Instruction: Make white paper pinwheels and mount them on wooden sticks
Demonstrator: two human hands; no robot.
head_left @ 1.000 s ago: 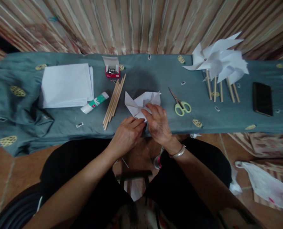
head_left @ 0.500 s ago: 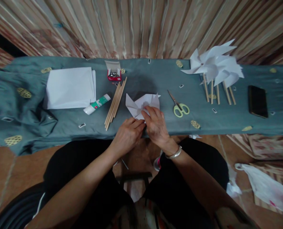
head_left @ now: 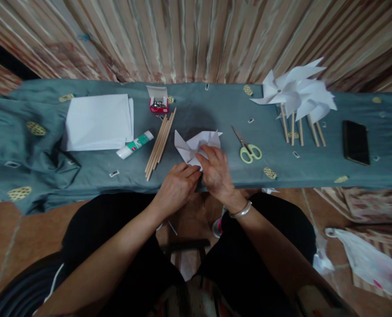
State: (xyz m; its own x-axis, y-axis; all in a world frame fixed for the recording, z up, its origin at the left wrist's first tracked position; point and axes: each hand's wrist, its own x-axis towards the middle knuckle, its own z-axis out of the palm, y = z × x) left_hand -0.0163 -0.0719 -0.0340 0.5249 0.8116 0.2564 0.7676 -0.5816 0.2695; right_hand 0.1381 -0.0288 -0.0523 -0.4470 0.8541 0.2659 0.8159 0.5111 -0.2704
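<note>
A white paper pinwheel (head_left: 183, 145) lies at the table's front edge, its corners standing up. My left hand (head_left: 180, 185) is closed on its near edge, fingertips pinched together. From the right, my right hand (head_left: 215, 171) presses over the paper, thumb close to the left fingertips and fingers bent onto the middle. The paper under both hands is partly hidden. Just left of it lie several wooden sticks (head_left: 159, 144) in a bundle. Scissors (head_left: 248, 150) with light green handles rest to the right, blades pointing away from me.
On the patterned green cloth (head_left: 212, 103) are a paper stack (head_left: 97, 123), a glue stick (head_left: 135, 144) and a red box of metal pins (head_left: 158, 105). Finished pinwheels on sticks (head_left: 295, 90) lie at the back right, near a black phone (head_left: 356, 141). A curtain (head_left: 189, 39) hangs behind.
The view has shifted very slightly. Both hands stay on the pinwheel, with only a tiny shift of the right fingers.
</note>
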